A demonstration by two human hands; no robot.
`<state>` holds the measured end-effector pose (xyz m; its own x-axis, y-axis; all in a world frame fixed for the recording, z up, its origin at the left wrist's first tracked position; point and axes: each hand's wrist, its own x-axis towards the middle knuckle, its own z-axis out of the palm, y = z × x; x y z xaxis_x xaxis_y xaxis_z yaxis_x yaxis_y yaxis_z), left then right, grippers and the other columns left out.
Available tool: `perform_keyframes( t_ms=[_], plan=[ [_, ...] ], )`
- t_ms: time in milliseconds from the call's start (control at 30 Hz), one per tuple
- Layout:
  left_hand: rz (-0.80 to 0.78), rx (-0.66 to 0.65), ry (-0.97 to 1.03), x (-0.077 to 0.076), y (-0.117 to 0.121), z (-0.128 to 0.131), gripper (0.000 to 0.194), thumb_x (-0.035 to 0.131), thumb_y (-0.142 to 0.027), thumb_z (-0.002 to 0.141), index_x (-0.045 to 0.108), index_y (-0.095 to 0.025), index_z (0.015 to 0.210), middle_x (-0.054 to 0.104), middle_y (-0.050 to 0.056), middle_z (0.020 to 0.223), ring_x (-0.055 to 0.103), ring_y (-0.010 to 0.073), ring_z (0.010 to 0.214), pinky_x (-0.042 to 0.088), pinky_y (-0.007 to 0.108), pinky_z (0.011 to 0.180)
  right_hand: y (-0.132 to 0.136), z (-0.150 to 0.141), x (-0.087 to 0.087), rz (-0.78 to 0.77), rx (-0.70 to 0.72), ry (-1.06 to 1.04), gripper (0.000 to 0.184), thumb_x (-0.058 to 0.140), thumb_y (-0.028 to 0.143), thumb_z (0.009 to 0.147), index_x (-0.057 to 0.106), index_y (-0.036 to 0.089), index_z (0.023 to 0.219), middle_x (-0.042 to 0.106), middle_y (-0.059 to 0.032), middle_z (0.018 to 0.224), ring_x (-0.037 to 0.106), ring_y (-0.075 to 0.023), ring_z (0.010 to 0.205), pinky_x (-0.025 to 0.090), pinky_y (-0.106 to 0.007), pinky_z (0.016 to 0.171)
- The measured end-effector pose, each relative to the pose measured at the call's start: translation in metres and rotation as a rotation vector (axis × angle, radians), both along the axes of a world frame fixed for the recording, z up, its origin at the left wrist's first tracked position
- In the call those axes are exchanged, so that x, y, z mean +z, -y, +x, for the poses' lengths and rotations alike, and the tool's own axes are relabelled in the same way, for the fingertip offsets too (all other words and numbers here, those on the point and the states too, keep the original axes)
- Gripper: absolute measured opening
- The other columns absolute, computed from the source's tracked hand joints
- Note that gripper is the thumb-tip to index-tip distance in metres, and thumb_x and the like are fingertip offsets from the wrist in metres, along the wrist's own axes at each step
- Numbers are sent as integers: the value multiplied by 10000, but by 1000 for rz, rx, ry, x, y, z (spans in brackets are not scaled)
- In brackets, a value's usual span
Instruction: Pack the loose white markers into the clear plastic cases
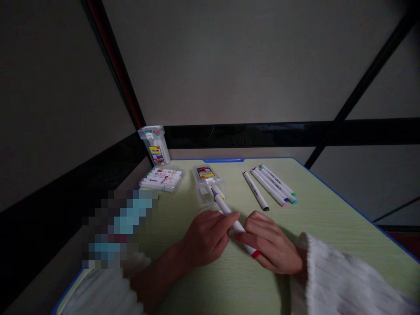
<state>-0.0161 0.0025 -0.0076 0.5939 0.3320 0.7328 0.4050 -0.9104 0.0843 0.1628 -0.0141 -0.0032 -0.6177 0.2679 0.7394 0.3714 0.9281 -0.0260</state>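
Observation:
My left hand (205,238) and my right hand (271,245) both pinch one white marker with a red end (238,225) low over the pale green table (328,218). The marker's far tip pokes into the mouth of a clear plastic marker case (208,186) lying on its side just beyond my fingers. The left fingers curl around the marker's middle. The right fingers press on its nearer part, close to the red end. Both wrists wear white knitted sleeves.
Several loose white markers (271,186) lie in a row at the right back. A flat pack of markers (162,179) lies at the left back, and an upright clear case (154,144) stands behind it. A blue rim edges the table.

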Motion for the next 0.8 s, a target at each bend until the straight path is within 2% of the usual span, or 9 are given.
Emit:
perform_keyframes(
  t_ms=[800],
  plan=[
    [-7, -5, -19, 0, -1, 0, 340, 390, -54, 792, 446, -92, 1125, 630, 66, 758, 570, 162, 675, 486, 274, 631, 0, 0, 1, -16, -26, 54, 341, 187, 302, 943, 497, 165, 986, 496, -18, 579, 447, -168, 547, 353, -296, 545]
  ],
)
